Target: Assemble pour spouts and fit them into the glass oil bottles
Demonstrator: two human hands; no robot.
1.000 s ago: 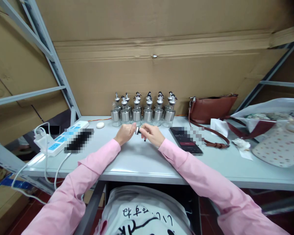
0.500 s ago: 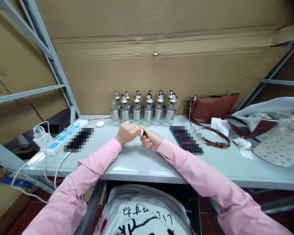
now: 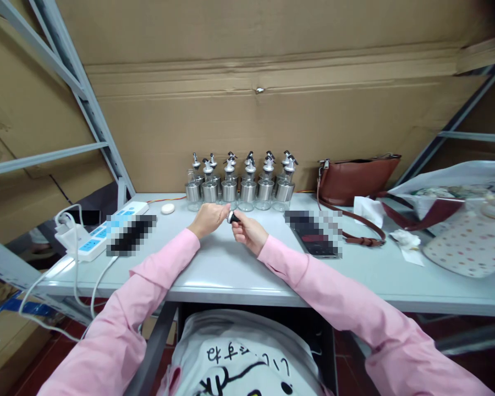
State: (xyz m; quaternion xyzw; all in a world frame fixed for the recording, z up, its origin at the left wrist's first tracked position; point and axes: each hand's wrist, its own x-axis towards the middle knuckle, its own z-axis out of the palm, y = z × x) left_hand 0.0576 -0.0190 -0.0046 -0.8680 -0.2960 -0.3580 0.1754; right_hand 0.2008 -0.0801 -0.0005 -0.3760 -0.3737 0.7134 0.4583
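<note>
Between my hands, above the front middle of the table, is a small bottle pour spout [image 3: 232,216] with a black stopper end and a pale collar. My right hand [image 3: 249,232] pinches the black end between thumb and fingers. My left hand [image 3: 209,219] is closed at the spout's other end, which its fingers mostly hide. Behind my hands stand two rows of glass oil bottles [image 3: 248,191] with steel bands, most topped with spouts. The front-left bottle [image 3: 193,191] shows a bare glass neck.
Left on the table are a white power strip [image 3: 94,242], a blurred black object [image 3: 132,235] and a round white item [image 3: 168,208]. To the right lie a phone [image 3: 313,234], a brown handbag [image 3: 357,179], crumpled tissue [image 3: 406,239] and a dotted bag [image 3: 466,247]. Cardboard [image 3: 272,126] stands behind.
My hands have shifted slightly left and turned a little, exposing more of the spout's collar and black end. The bottles and other table items stay in place.
</note>
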